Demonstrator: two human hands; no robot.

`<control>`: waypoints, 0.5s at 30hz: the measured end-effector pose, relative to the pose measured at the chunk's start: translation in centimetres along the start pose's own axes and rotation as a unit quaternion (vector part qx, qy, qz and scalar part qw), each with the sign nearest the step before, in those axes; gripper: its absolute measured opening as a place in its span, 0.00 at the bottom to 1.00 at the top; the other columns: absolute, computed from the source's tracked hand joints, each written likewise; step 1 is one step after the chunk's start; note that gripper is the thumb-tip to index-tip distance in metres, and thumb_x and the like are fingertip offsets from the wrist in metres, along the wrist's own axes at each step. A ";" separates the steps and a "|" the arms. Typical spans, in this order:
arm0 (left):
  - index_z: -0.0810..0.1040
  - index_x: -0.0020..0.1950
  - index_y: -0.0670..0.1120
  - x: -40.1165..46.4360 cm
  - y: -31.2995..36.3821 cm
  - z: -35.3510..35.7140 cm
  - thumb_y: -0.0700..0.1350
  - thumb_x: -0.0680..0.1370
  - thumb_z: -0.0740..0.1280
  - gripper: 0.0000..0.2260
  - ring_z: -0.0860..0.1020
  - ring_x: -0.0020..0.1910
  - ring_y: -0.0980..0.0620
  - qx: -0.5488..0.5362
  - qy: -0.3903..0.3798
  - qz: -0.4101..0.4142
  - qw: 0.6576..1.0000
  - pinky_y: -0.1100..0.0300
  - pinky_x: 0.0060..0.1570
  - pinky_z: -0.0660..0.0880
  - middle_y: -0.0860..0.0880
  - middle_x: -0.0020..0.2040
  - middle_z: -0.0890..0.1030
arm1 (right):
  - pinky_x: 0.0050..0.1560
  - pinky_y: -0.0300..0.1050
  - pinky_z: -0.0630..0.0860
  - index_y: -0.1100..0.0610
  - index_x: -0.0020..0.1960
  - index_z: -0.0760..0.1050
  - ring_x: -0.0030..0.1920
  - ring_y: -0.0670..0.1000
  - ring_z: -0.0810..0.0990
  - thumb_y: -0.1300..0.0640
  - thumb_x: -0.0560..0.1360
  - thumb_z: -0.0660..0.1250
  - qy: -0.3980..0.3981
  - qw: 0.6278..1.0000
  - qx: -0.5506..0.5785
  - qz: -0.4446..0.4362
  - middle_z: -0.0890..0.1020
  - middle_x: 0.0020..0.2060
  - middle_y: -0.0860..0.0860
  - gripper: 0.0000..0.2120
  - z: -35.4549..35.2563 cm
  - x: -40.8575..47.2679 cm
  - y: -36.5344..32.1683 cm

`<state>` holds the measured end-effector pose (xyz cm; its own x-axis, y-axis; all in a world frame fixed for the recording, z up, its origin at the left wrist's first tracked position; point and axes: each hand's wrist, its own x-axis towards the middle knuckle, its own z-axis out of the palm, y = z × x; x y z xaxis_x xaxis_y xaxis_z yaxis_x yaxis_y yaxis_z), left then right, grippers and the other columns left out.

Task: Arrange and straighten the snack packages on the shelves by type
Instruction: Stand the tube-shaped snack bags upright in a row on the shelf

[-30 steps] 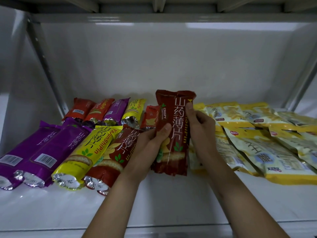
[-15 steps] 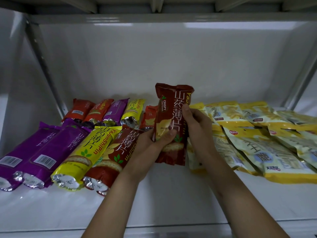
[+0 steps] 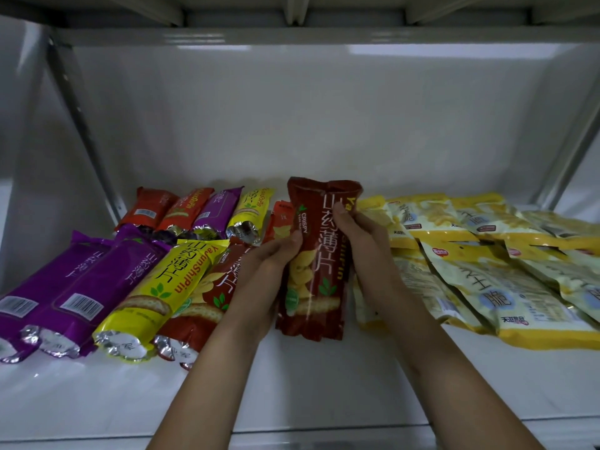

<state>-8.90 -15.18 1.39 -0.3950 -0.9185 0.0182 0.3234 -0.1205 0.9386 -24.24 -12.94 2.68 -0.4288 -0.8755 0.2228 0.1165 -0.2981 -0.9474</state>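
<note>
A dark red chip tube package (image 3: 319, 261) stands nearly upright at the middle of the white shelf (image 3: 292, 384), its lower end close to the shelf surface. My left hand (image 3: 266, 274) grips its left side, thumb on the front. My right hand (image 3: 363, 245) grips its right side near the top. To the left lie two purple tubes (image 3: 74, 287), a yellow tube (image 3: 162, 287) and a red tube (image 3: 207, 297) side by side. Behind them is a back row of red, orange, purple and yellow tubes (image 3: 207, 209).
Several flat yellow snack bags (image 3: 487, 274) overlap loosely over the shelf's right half. Slanted metal uprights (image 3: 84, 125) frame the left and right sides. The upper shelf's underside (image 3: 292, 14) hangs overhead. Bare shelf lies along the front edge.
Both hands lifted the dark red package slightly, then brought it back down toward the shelf, still upright. The other packages have not moved.
</note>
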 end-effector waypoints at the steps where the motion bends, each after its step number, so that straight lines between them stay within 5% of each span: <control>1: 0.86 0.55 0.40 0.0 -0.1 -0.2 0.47 0.81 0.71 0.11 0.85 0.56 0.36 0.008 0.022 0.012 1.000 0.36 0.65 0.77 0.39 0.55 0.87 | 0.53 0.47 0.84 0.60 0.56 0.84 0.50 0.54 0.88 0.47 0.81 0.69 -0.011 1.000 0.007 0.006 0.89 0.49 0.53 0.17 0.2 -0.1 0.0; 3: 0.86 0.53 0.39 -0.1 0.0 -0.3 0.46 0.81 0.71 0.11 0.86 0.54 0.36 0.016 0.042 0.024 0.999 0.38 0.63 0.80 0.39 0.53 0.87 | 0.58 0.50 0.83 0.59 0.57 0.84 0.53 0.55 0.88 0.43 0.80 0.67 -0.019 1.000 0.011 0.001 0.89 0.51 0.54 0.20 0.2 -0.2 0.0; 7: 0.87 0.57 0.44 -0.4 0.2 0.0 0.50 0.82 0.68 0.12 0.85 0.57 0.38 0.005 0.006 0.007 1.000 0.40 0.64 0.78 0.41 0.57 0.87 | 0.50 0.44 0.83 0.57 0.52 0.85 0.48 0.51 0.88 0.48 0.83 0.67 0.013 0.999 -0.030 -0.037 0.89 0.47 0.51 0.14 -0.3 -0.1 0.1; 10: 0.84 0.64 0.48 -0.2 0.3 0.6 0.58 0.82 0.67 0.18 0.83 0.63 0.39 -0.022 -0.009 0.008 1.000 0.37 0.69 0.74 0.42 0.63 0.85 | 0.51 0.48 0.84 0.60 0.53 0.85 0.47 0.53 0.88 0.49 0.82 0.68 -0.002 0.996 -0.079 -0.051 0.89 0.46 0.53 0.15 -0.4 0.0 0.3; 15: 0.84 0.56 0.36 -0.4 0.5 0.2 0.51 0.82 0.69 0.17 0.84 0.56 0.33 -0.023 0.101 0.080 0.991 0.34 0.62 0.79 0.37 0.54 0.86 | 0.48 0.39 0.82 0.57 0.55 0.85 0.49 0.50 0.88 0.43 0.80 0.66 -0.102 0.989 -0.102 -0.021 0.89 0.48 0.51 0.19 0.2 -0.9 0.0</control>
<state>-8.76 -14.74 1.96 -0.1565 -0.9834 0.0914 0.4079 0.0200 0.9128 -23.69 -12.19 2.46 -0.2367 -0.9286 0.2858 -0.0893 -0.2721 -0.9581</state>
